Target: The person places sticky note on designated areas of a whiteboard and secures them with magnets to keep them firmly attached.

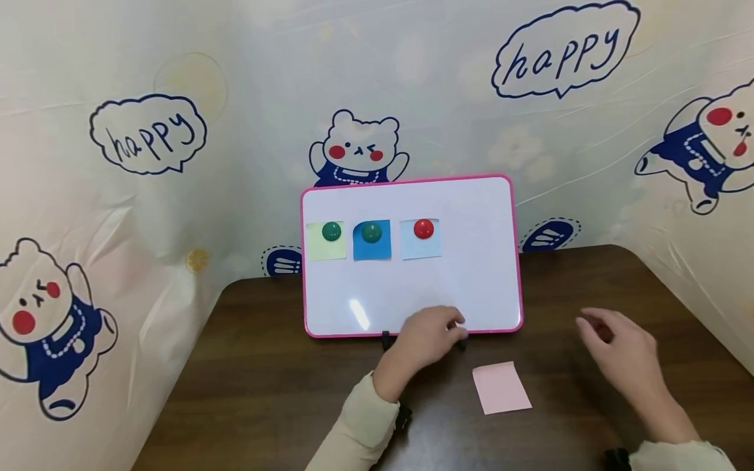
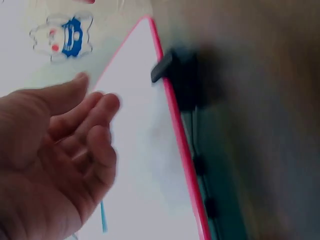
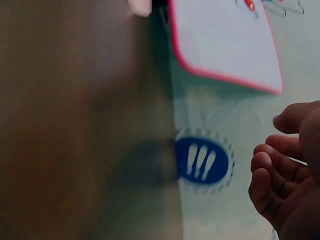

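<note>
A small whiteboard (image 1: 471, 275) with a pink frame stands upright on the table. Across its upper half hang a pale green note (image 1: 318, 247) and a dark blue note (image 1: 372, 251), each under a green round magnet, and a light blue note (image 1: 421, 248) under a red magnet (image 1: 423, 228). My left hand (image 1: 430, 335) hovers before the board's lower edge, its fingers loosely bent around nothing. To the right of the board, over the table, my right hand (image 1: 624, 350) is also loosely curved and holds nothing. Between the hands lies a pink sticky note (image 1: 502, 388).
The brown wooden table (image 1: 265, 392) has its back edge against a cloth backdrop (image 1: 253, 131) printed with bears and "happy" bubbles. Black clip-like feet (image 2: 182, 80) support the board at its bottom edge.
</note>
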A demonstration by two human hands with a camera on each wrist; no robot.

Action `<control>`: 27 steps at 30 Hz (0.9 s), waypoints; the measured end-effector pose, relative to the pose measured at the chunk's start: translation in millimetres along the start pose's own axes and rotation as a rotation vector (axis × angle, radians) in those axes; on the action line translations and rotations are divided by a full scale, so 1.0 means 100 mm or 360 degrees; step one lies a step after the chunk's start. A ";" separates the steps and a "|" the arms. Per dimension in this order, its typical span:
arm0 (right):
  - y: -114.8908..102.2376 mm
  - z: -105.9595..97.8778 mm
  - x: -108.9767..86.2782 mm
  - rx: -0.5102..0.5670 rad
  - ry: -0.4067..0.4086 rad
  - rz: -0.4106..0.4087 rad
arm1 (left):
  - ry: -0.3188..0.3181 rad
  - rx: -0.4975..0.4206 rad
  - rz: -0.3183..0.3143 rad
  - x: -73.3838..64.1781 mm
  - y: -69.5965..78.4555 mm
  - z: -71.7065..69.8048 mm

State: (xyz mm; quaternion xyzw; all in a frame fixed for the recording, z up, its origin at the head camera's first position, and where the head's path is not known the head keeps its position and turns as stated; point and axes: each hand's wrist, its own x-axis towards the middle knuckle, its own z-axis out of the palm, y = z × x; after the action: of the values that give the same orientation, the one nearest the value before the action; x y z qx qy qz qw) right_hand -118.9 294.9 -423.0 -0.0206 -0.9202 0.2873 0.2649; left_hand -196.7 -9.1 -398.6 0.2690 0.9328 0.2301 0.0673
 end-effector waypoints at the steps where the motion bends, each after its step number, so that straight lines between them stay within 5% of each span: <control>1: 0.07 -0.03 -0.06 -0.0006 0.0046 0.0004 | -0.0069 0.0027 0.0018 0.00 0.04 0.04; 6: 0.31 -0.16 -0.33 -0.0044 0.0163 0.0091 | -0.0280 0.0211 0.0011 -0.03 0.21 0.23; 14: 0.48 -0.27 -0.60 -0.0359 0.0201 0.0353 | -0.0383 0.0376 -0.0029 -0.07 0.31 0.38; 22: 0.74 -0.33 -0.67 -0.0475 -0.0329 0.0700 | -0.0425 0.0342 -0.0037 -0.08 0.30 0.43; 27: 0.84 -0.35 -0.71 -0.0506 -0.0475 0.0775 | -0.0454 0.0282 -0.0016 -0.08 0.29 0.44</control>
State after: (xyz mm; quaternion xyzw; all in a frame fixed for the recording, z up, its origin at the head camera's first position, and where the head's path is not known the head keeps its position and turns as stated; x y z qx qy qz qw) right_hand -50.3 369.2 -477.5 -0.2390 -0.9503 0.1948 0.0440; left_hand -165.6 25.9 -423.5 0.2991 0.9318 0.1061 0.1760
